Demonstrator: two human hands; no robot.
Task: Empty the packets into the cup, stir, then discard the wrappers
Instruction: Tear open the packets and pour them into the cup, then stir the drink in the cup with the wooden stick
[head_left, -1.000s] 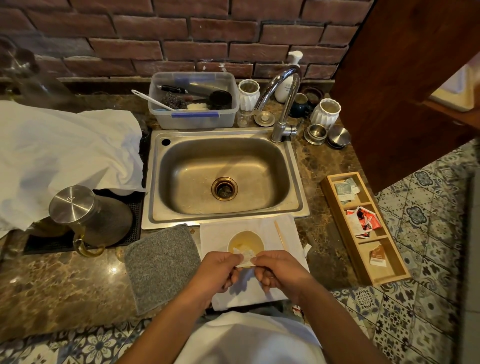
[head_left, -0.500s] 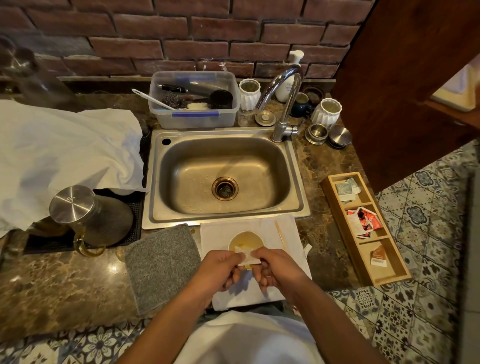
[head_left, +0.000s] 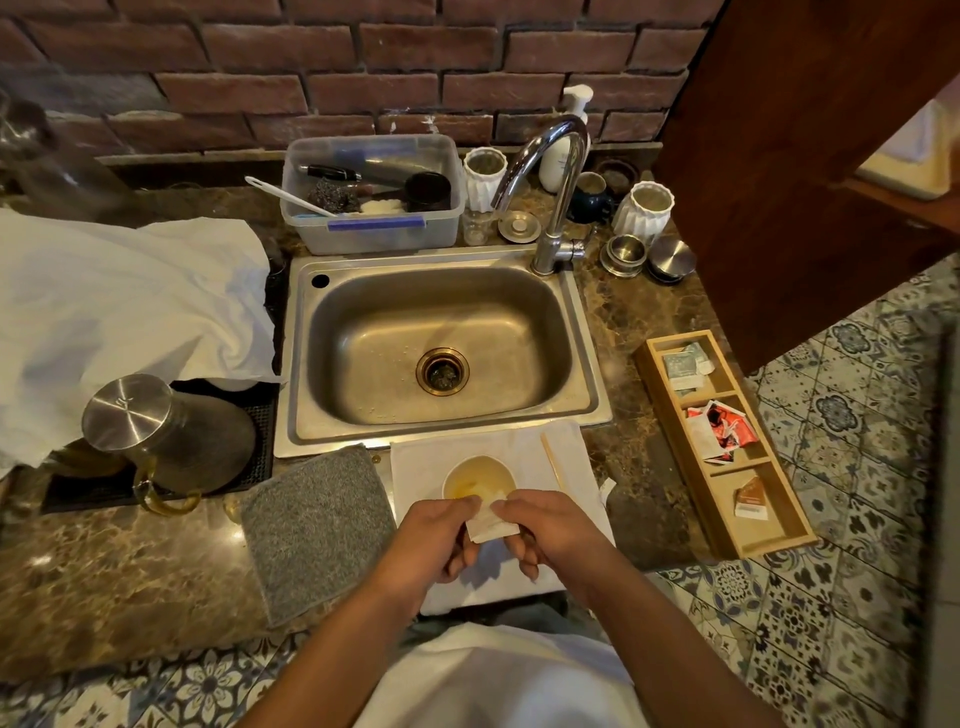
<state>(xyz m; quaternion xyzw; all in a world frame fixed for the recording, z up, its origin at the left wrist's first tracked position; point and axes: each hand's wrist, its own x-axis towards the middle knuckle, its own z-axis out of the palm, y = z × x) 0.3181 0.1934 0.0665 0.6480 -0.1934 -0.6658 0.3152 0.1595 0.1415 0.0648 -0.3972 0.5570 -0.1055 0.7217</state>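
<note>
A white cup (head_left: 478, 475) of pale yellow liquid stands on a white napkin (head_left: 415, 467) in front of the sink. Just over its near rim, a small white packet (head_left: 491, 525) is pinched between my left hand (head_left: 434, 540) and my right hand (head_left: 550, 530), one at each side of it. A thin wooden stir stick (head_left: 551, 460) lies on the napkin to the right of the cup. More packets, white, red and brown, sit in a wooden tray (head_left: 779, 525) at the counter's right edge.
The steel sink (head_left: 441, 348) and tap (head_left: 556, 197) lie behind the cup. A grey mat (head_left: 317, 525) is left of the napkin, a steel-lidded jug (head_left: 156, 436) and white cloth (head_left: 119, 312) farther left. A tub of utensils (head_left: 374, 228) and jars stand at the back.
Both hands drew slightly back toward me with the packet, which has dropped from over the cup's opening to its near rim.
</note>
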